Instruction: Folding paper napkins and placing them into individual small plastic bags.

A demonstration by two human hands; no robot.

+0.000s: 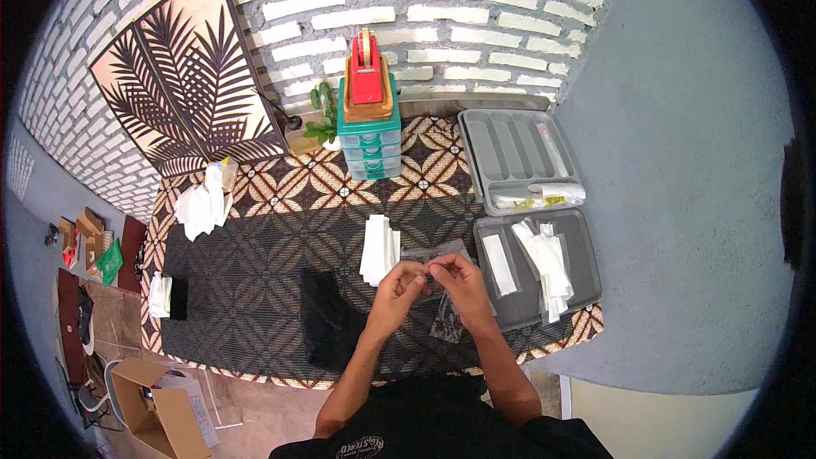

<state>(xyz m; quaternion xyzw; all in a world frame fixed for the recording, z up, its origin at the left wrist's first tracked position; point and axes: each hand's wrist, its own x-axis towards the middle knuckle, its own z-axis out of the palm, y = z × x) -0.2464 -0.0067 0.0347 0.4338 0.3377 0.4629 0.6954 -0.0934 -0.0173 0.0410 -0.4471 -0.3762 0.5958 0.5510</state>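
My left hand (400, 293) and my right hand (460, 287) meet above the table with thumbs and fingertips pinched together. They appear to hold a clear plastic bag (448, 322), whose lower part shows below the right hand. What sits exactly between the fingertips is too small to make out. Behind the hands, more clear plastic (446, 248) lies on the dark mat. A stack of folded white paper strips (376, 252) rests just left of and beyond my left hand.
Right of my hands, a dark grey tray (586, 255) holds white strips in clear sleeves (542, 261). A grey compartment tray (519, 116) lies behind it. Teal drawers (370, 143) carry a red tape dispenser (366, 80). White papers (204, 204) lie left; an open cardboard box (159, 405) stands lower left.
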